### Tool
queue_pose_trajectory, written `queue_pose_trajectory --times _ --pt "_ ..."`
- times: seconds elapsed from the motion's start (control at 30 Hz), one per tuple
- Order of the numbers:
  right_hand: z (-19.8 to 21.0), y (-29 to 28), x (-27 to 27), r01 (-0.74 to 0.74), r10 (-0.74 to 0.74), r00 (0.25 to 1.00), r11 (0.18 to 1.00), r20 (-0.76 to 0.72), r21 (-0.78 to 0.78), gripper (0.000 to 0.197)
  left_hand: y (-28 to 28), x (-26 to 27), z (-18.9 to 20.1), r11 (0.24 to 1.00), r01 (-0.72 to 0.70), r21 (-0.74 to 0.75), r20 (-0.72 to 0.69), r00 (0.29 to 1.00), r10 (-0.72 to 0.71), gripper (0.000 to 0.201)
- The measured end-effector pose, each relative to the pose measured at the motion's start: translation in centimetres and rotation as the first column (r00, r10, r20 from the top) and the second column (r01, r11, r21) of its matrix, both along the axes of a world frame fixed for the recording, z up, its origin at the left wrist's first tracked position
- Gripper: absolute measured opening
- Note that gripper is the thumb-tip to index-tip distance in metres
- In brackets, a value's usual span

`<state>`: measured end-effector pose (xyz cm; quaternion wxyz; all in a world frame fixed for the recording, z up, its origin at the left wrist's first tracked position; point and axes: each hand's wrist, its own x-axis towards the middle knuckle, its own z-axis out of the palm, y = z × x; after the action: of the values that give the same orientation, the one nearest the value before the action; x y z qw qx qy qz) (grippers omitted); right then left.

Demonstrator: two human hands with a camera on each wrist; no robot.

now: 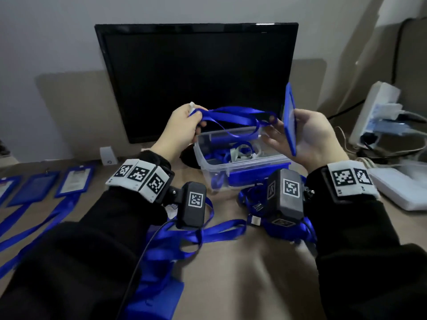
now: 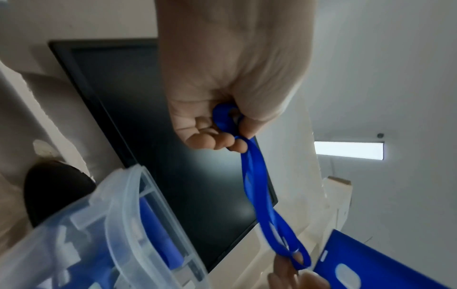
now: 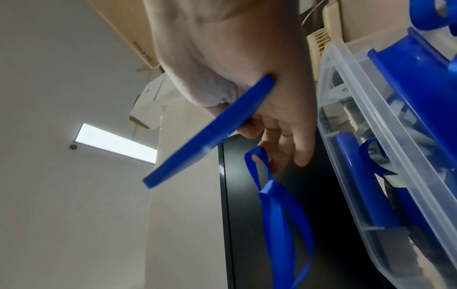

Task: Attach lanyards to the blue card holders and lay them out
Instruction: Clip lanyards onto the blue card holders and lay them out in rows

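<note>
Above the clear plastic box [image 1: 242,158], my left hand [image 1: 196,118] grips one end of a blue lanyard [image 1: 233,114], fingers curled round the ribbon [image 2: 254,176]. The lanyard stretches right to my right hand [image 1: 284,132]. That hand holds a blue card holder [image 1: 290,118] upright and edge-on, the thumb pressing it against the fingers [image 3: 277,136]. The lanyard's thin end loop [image 3: 259,158] sits at my right fingertips, beside the card holder [image 3: 210,135]. In the left wrist view the holder's slotted top [image 2: 371,260] shows at the bottom right.
The box holds more blue lanyards and holders. Card holders with lanyards attached [image 1: 76,181] lie in a row at the desk's left. Loose lanyards [image 1: 184,239] sprawl under my wrists. A black monitor [image 1: 196,77] stands behind; a power strip [image 1: 379,112] and white box [image 1: 402,188] are at the right.
</note>
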<state>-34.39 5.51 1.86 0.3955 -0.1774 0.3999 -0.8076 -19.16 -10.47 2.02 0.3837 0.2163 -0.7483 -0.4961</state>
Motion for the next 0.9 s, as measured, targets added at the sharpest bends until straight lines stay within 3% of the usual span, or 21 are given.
queue_pose_trajectory --times 0.07,0.13,0.23,0.3,0.37,0.43,0.57,0.63,0.7,0.77,0.83,0.9 --pt "-0.3 0.7 -1.1 -0.077 0.083 0.993 0.994 0.085 -0.076 0.036 -0.4 -2.2 -0.5 0.999 0.037 -0.009 0.077 0.996 -0.036 0.023" --pt "-0.6 1.1 -1.6 -0.163 0.176 0.977 0.981 0.12 -0.109 0.025 -0.4 -3.8 -0.7 0.999 0.043 -0.01 0.115 0.993 -0.042 0.019" --pt "-1.2 1.4 -2.6 -0.157 0.17 0.977 0.982 0.128 -0.104 0.021 -0.8 -5.6 -1.4 0.999 -0.012 -0.037 0.108 0.994 0.016 0.005" --pt "-1.4 1.5 -3.2 -0.147 0.157 0.981 0.985 0.113 -0.086 0.013 -1.4 -6.3 -1.8 0.991 0.013 -0.135 0.218 0.976 0.017 0.015" --pt "-1.2 1.5 -3.1 -0.136 0.138 0.988 0.99 0.073 -0.033 0.012 -1.6 -6.2 -1.7 0.979 0.09 -0.183 0.475 0.88 0.008 0.023" --pt "-0.7 1.7 -2.9 -0.059 0.059 0.998 0.997 0.004 0.054 0.016 -1.0 -5.7 -1.4 0.974 0.14 -0.179 0.624 0.782 0.002 0.031" --pt "0.0 2.2 -2.1 0.089 -0.082 0.993 0.993 -0.084 0.081 0.024 1.2 -4.4 -0.2 0.929 0.066 -0.365 0.463 0.878 0.119 0.027" --pt "0.2 2.3 -2.1 0.088 -0.08 0.992 0.993 -0.102 0.074 0.021 2.7 -3.5 0.4 0.912 0.145 -0.384 0.469 0.881 0.057 0.015" --pt "0.4 2.4 -1.7 0.046 -0.044 0.996 0.999 -0.074 0.028 0.02 4.4 -2.8 0.9 0.873 0.354 -0.334 0.601 0.794 -0.091 0.012" --pt "0.8 2.5 -1.3 0.038 -0.039 0.998 0.999 -0.051 -0.014 0.022 5.9 -2.3 0.8 0.818 0.528 -0.229 0.747 0.634 -0.2 0.014" --pt "1.1 2.5 -0.7 0.049 -0.05 0.997 0.998 -0.052 -0.036 0.022 6.7 -2.4 0.0 0.774 0.62 -0.129 0.853 0.468 -0.232 0.015" --pt "1.3 2.4 -0.2 0.056 -0.058 0.997 0.998 -0.049 -0.034 0.023 7.1 -2.7 -1.1 0.743 0.664 -0.079 0.915 0.344 -0.211 0.016"
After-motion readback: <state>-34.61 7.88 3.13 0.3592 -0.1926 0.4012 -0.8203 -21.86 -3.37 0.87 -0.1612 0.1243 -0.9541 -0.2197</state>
